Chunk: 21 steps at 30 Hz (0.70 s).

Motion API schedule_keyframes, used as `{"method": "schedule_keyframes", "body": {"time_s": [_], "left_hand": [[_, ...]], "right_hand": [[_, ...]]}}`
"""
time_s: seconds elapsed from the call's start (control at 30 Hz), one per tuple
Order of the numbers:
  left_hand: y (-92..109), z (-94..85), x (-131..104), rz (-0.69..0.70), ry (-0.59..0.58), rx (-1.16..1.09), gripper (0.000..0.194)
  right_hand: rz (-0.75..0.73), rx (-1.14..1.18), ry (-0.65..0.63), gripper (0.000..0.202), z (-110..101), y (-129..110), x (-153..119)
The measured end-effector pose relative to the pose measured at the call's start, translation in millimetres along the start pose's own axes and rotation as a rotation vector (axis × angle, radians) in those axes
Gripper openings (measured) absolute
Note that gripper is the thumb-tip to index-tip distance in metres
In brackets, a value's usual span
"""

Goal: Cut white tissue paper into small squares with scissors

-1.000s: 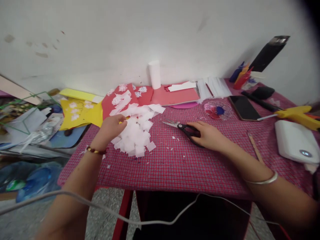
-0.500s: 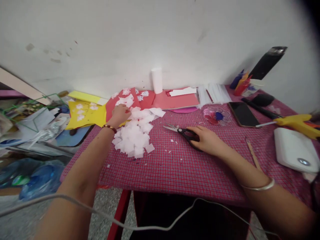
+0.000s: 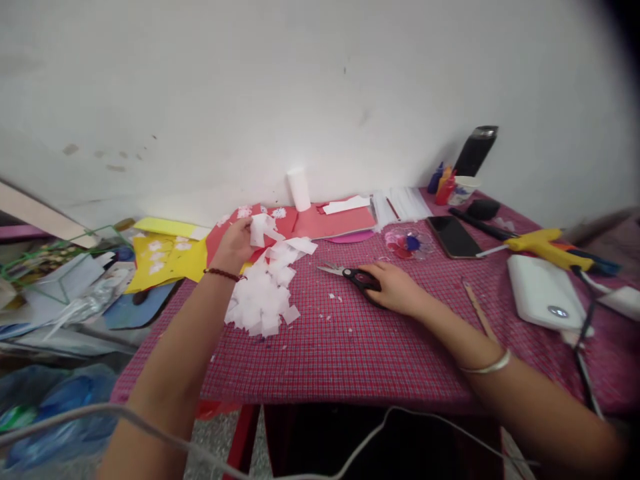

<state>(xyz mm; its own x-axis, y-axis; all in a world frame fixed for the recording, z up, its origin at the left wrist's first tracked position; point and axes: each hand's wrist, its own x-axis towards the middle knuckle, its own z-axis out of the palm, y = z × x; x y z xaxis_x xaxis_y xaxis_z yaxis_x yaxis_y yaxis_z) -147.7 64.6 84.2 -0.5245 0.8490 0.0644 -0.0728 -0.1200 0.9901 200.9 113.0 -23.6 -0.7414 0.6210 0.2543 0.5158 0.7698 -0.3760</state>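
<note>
My left hand (image 3: 237, 243) is closed on a piece of thin white paper (image 3: 263, 230), held above the red sheets at the back left. Just below it lies a loose pile of small white paper pieces (image 3: 263, 293). My right hand (image 3: 393, 285) rests on the checked cloth with its fingers around the black handles of a pair of scissors (image 3: 353, 275). The blades point left toward the pile and are slightly apart. Small white scraps (image 3: 331, 296) lie on the cloth near the scissors.
Red paper (image 3: 340, 224), yellow painted paper (image 3: 165, 259) and a white roll (image 3: 299, 190) are along the wall. To the right are a paint palette (image 3: 407, 241), phone (image 3: 454, 237), brush (image 3: 477, 307), yellow glue gun (image 3: 540, 245) and white box (image 3: 545, 293). A pale cable (image 3: 350, 461) crosses the front.
My left hand has lifted a white paper piece from around the red sheets. My right hand still holds the scissors in the same place; the camera view has shifted.
</note>
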Motion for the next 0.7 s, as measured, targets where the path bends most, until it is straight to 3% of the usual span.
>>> {"method": "schedule_keyframes", "body": {"time_s": [0.1, 0.17, 0.4, 0.47, 0.53, 0.63, 0.7], "left_hand": [[0.6, 27.8, 0.3, -0.107, -0.018, -0.365, 0.009], [-3.1, 44.9, -1.7, -0.107, -0.015, -0.525, 0.012], [-31.1, 79.5, -40.2, -0.193, -0.077, -0.622, 0.007], [-39.2, 84.0, -55.0, -0.208, -0.127, -0.638, 0.009], [-45.9, 87.6, -67.4, -0.222, -0.175, -0.647, 0.01], [-52.2, 90.6, -79.7, -0.237, -0.211, -0.634, 0.009], [-53.9, 90.3, -83.7, -0.227, -0.234, -0.62, 0.01]], "right_hand": [[0.012, -0.032, -0.002, 0.049, -0.9, -1.6, -1.1], [0.013, -0.048, -0.012, 0.049, -1.6, -3.4, -2.0], [-0.011, 0.033, 0.006, 0.043, -6.7, -6.4, -3.8], [0.046, 0.197, 0.092, 0.037, -8.3, -8.4, -1.5], [0.165, 0.508, 0.148, 0.029, -10.0, -13.8, 3.8], [0.373, 1.083, 0.074, 0.027, -13.7, -29.1, 18.1], [0.478, 1.317, -0.003, 0.037, -16.8, -41.6, 30.6]]}}
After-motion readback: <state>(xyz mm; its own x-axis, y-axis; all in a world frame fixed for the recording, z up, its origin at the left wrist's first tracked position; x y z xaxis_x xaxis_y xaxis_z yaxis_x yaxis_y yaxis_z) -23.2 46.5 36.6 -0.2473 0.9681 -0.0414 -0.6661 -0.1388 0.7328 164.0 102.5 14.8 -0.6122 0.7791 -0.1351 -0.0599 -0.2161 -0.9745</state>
